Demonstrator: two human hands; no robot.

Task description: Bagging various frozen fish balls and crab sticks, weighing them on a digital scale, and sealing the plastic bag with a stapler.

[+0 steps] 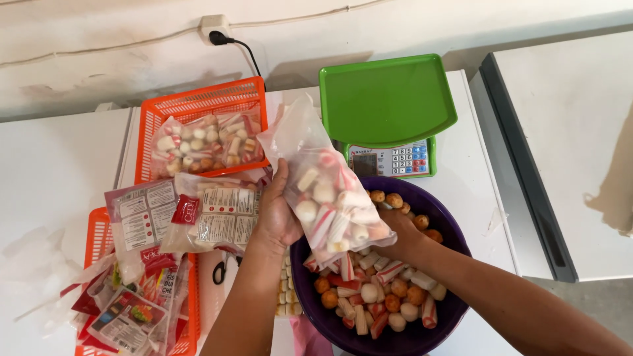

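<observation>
The left hand (280, 214) grips the side of the clear bag (326, 188) of mixed fish balls, above the purple bowl (455, 310). The right hand (399, 240) supports it from below, fingers hidden. It seems best to keep the bag upright, its mouth open.

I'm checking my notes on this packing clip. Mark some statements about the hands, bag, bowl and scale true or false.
1. The left hand holds a clear bag of mixed fish balls and crab sticks. True.
2. The green scale has a bag lying on its tray. False: the tray is bare.
3. The right hand is under the bag, over the purple bowl. True.
4. The purple bowl is empty. False: it holds fish balls and crab sticks.
5. The upper orange basket holds filled bags. True.
</observation>
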